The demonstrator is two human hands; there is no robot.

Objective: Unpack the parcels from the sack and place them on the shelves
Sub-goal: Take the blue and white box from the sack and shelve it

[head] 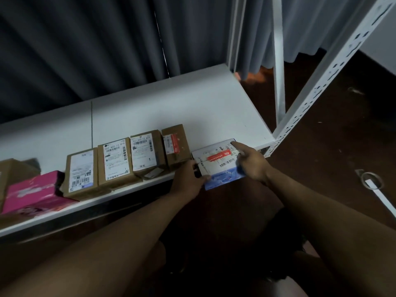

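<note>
Currently the white-and-blue parcel sits at the shelf front edge, just right of the brown boxes. Left hand pinches its near-left corner; right hand lies on its right side, forefinger straight. Looks light, stiff, flat; best held by opposite edges.

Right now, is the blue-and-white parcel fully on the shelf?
No, the blue-and-white parcel overhangs the front edge of the shelf, with both hands, left and right, on it.
</note>
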